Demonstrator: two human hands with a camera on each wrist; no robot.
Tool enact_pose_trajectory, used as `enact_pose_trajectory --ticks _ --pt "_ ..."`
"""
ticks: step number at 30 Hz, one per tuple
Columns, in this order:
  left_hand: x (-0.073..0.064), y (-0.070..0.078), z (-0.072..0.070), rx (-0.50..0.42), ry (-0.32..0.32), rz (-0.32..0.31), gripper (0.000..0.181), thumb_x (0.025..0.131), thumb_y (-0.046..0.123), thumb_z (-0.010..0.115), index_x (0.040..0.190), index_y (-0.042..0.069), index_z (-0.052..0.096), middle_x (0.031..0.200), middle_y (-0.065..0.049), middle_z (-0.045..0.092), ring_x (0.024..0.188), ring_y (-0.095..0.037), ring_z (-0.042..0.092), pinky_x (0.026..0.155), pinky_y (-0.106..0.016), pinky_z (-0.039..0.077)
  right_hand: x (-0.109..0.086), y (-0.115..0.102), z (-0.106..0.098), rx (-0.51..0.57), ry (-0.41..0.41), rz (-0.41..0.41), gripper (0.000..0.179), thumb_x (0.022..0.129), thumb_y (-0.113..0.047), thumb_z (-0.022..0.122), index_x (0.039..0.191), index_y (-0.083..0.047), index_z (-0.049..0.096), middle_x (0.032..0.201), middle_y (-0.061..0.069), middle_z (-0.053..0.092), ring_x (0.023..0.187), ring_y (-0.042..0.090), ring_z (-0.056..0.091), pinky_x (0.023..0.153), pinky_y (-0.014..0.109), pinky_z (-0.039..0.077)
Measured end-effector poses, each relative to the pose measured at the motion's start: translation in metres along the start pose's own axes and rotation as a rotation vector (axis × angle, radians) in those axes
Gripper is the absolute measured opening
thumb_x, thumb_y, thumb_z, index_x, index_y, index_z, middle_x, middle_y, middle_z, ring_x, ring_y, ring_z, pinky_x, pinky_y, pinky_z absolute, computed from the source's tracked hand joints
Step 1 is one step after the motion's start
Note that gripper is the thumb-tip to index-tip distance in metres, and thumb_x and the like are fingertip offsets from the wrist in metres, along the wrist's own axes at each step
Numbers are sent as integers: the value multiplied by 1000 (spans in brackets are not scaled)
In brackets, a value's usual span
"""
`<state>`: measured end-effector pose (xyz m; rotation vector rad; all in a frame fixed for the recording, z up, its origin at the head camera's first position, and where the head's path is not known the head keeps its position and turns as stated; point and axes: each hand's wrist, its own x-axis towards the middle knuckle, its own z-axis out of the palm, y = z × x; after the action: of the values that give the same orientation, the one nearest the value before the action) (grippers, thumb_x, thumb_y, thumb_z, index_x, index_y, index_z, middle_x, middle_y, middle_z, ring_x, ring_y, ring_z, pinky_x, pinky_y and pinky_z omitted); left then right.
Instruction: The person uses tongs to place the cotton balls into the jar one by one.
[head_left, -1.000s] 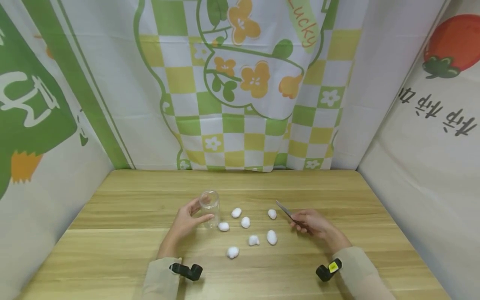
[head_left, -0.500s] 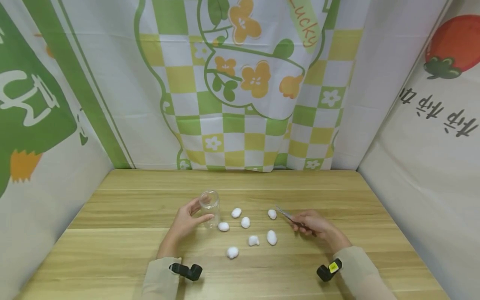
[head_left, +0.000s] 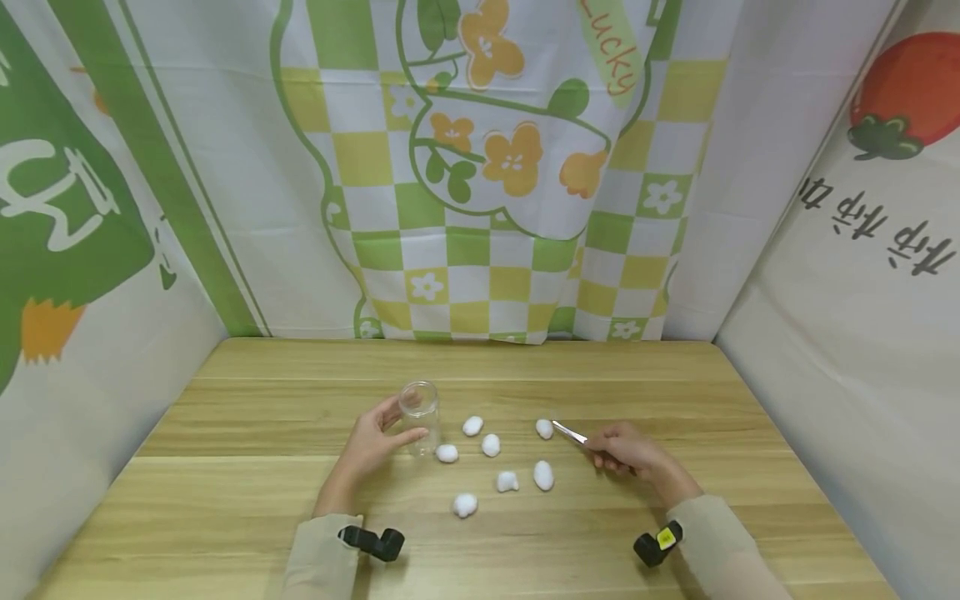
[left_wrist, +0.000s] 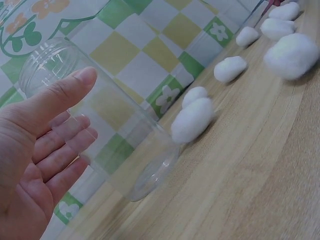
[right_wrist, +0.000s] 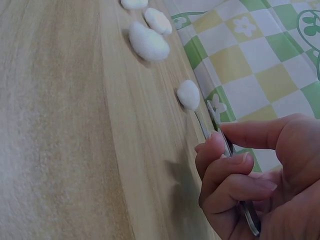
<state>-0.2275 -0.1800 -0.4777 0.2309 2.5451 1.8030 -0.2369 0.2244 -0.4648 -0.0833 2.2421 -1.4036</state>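
My left hand [head_left: 377, 435] holds a clear, lidless plastic jar [head_left: 420, 404] upright on the table, thumb on the near side and fingers behind it. In the left wrist view the jar's wall [left_wrist: 125, 145] is see-through and nothing shows inside. On the other side, my right hand [head_left: 628, 448] pinches metal tweezers [head_left: 572, 433] between thumb and fingers. Their tips point left, right at the edge of a white cotton ball [head_left: 543, 428]. Seen from the right wrist, the two tweezer arms [right_wrist: 201, 124] are spread apart just below that cotton ball [right_wrist: 188, 95].
Several more cotton balls lie scattered between my hands, among them one beside the jar [head_left: 447, 453], a larger one [head_left: 543, 475] and one nearest me [head_left: 465, 505]. The wooden table [head_left: 262, 492] ends at a checked curtain [head_left: 480, 275] behind.
The tweezers have swung downward, their tips coming from behind the rightmost cotton ball to its right edge. My left hand and the jar have stayed put.
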Motion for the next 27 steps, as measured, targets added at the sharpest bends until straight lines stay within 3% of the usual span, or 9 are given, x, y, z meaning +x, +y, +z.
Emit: enact_pose_trajectory --ticks 11,27 --pt "-1 0 0 -1 1 15 68 82 21 77 141 6 47 143 -15 54 137 -33 46 119 -46 35 -3 0 3 0 -44 44 26 96 -19 54 74 -8 60 55 -9 52 44 -1 36 40 11 29" --pt "0 -1 1 -4 0 12 67 83 20 76 141 6 47 143 -15 53 138 -33 46 119 -45 35 4 -4 13 34 -36 59 22 95 -20 56 77 -8 62 54 -10 54 42 -2 36 38 10 28"
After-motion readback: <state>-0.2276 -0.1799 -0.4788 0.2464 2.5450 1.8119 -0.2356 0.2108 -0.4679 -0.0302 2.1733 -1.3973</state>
